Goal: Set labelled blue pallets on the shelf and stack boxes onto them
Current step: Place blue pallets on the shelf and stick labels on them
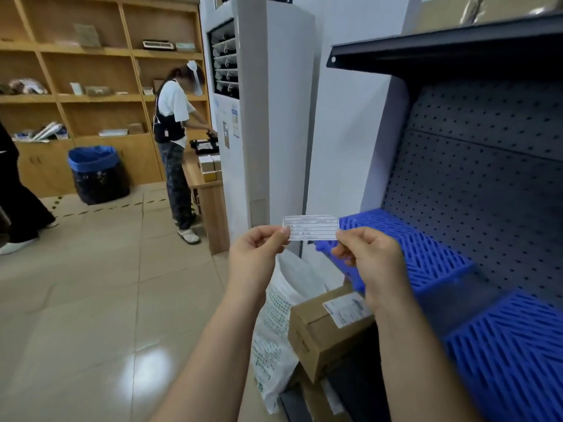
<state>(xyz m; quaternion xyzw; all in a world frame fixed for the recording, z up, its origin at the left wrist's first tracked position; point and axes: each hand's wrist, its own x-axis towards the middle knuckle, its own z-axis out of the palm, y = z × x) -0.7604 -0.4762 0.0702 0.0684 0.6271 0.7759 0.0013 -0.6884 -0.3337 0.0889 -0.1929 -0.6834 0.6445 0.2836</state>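
- Between the two grips a small printed label (310,228) is held flat: the left hand (256,248) pinches its left edge between thumb and forefinger, and the right hand (368,254) pinches its lower right corner, the other fingers curled in.
- Just beyond the right grip, partly hidden by it, a blue pallet (426,254) lies on the shelf (487,184). A second pallet (518,354) lies to the right of that grip and below it, with a bare strip of shelf between the two.
- Below both grips a cardboard box (320,333) leans against a white sack (274,330) — nothing is stacked yet.
- The label looks meant for the nearer-to-grip pallet, though I cannot tell whether its backing is off.
- If it is sticky, letting one pinch go early could let it curl onto a finger or fold on itself.
- The pallet's slatted face offers little flat area — a hasty press could leave the label crooked or half bridging a gap, and it might peel.
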